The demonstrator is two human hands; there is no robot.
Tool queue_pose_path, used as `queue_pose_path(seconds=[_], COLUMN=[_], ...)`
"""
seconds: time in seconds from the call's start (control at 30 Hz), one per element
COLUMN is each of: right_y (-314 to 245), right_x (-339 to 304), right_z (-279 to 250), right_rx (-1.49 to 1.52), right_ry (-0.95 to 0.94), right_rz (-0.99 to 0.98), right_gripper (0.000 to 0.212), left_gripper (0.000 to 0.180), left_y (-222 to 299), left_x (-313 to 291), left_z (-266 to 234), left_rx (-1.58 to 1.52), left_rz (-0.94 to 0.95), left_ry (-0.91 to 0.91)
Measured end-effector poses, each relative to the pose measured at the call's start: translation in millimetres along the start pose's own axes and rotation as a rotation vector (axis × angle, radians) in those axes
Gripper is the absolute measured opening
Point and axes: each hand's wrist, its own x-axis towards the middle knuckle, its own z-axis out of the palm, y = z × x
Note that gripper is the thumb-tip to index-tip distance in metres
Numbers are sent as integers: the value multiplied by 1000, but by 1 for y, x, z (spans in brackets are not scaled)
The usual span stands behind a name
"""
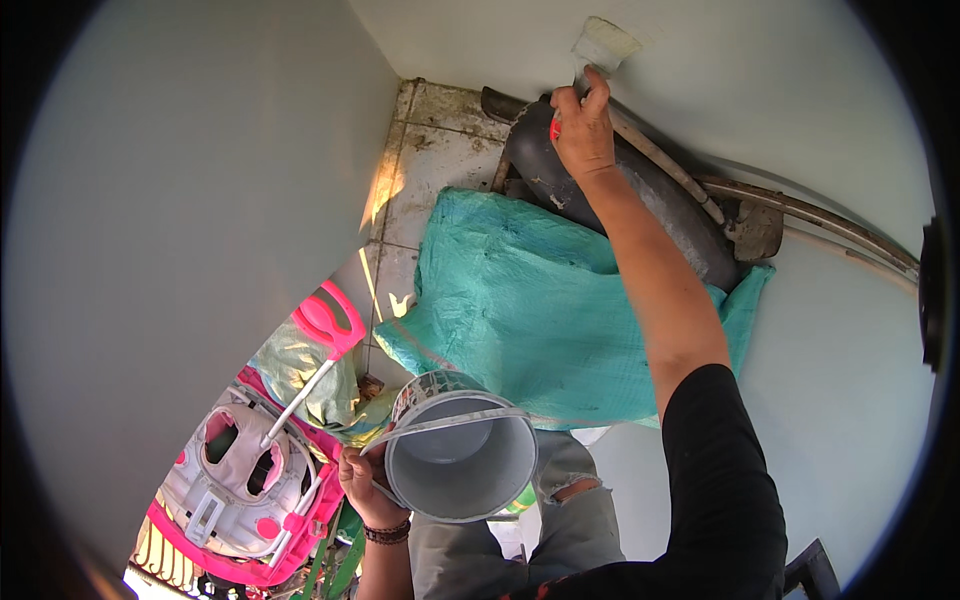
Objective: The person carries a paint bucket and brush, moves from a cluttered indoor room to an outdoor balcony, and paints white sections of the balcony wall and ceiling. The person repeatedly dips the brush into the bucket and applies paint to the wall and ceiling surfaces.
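My right hand (585, 130) reaches far forward, closed around a putty knife (582, 78) with a red handle end showing beside the palm. Its blade meets the pale wall (760, 70) at a beige, putty-like patch (606, 42); where blade ends and patch begins is hard to tell. Low in front of me, my left hand (365, 485) grips the left side of a grey plastic bucket (460, 455) by its rim and handle. The bucket tilts, its mouth facing me, the handle lying across it. Only smooth grey inner walls show inside.
A green woven sack (510, 300) partly covers a dark rounded cylinder (660, 195) along the wall. Long wooden-handled tools (810, 205) lean there. Dirty white tiles (440, 150) run into the corner. A pink and white baby walker (250, 470) stands at lower left beside another wall (190, 230).
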Motion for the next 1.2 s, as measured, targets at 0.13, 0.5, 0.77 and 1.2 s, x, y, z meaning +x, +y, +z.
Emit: queue_pose_path(seconds=[0.13,0.5,0.77,1.2], right_y=[-2,-4,-20,-104], right_x=[-16,-9,-18,-241], right_z=[31,-61,0,-153], right_rx=[120,122,318,1267], right_ry=[-351,258,-206,-201], right_rz=[24,-248,-79,1135], right_gripper=[21,37,35,10], left_gripper=[32,33,29,32], left_y=[3,-8,-14,-8], left_x=[3,-4,-3,-33], left_z=[-10,-22,-11,11], left_rx=[21,-11,-28,189], left_rz=[-6,-67,-113,-215], left_ry=[23,60,28,-137])
